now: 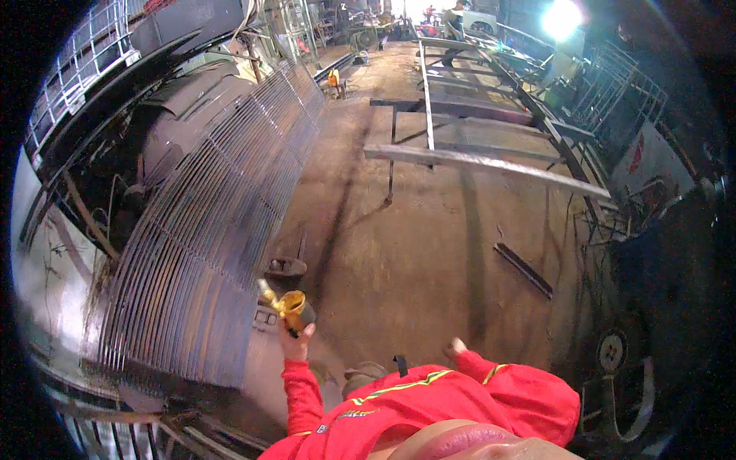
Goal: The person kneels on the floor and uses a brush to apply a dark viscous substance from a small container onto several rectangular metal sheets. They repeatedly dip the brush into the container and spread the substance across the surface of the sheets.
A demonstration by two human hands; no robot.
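My left hand [296, 342], in a red sleeve, is raised and shut on a yellow power tool [290, 307]. The tool's tip sits close to the lower right edge of a large metal grille [207, 230] made of many parallel bars, which leans at my left. Only a small part of my right hand [456, 349] shows above the other red sleeve. It hangs over the bare dirt floor with nothing visible in it, and its fingers are too small to read.
A long steel frame [475, 159] of beams stands ahead to the right. A dark flat bar [524, 270] lies on the floor. A small dark metal object [285, 267] rests beside the grille. A wheel [611, 350] and wire racks [629, 92] are at the right.
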